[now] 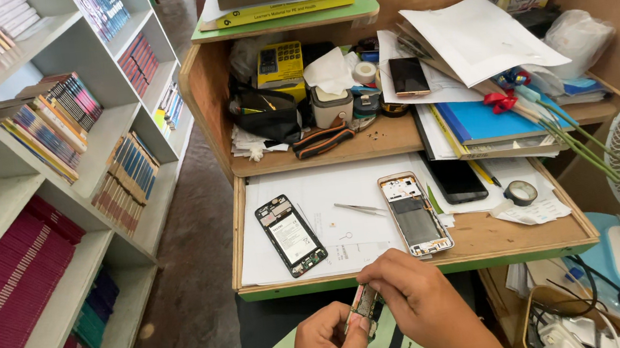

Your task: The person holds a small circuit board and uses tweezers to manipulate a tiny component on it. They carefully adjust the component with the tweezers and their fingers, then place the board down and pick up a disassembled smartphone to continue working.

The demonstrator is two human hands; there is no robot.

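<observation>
Currently gripping a small phone component [364, 302] between both hands, low in front of the table [485, 236] edge. Left hand [328, 342] fingers closed on the lower end; right hand [412, 294] fingers closed over the upper end. Judged as a part-handling step within phone disassembly. Opened phone body [290, 234] and bare phone frame [415, 213] lying on white paper [327, 187], tweezers [360, 208] between them. Further work likely calling for steady grip and fine fingertip control.
</observation>
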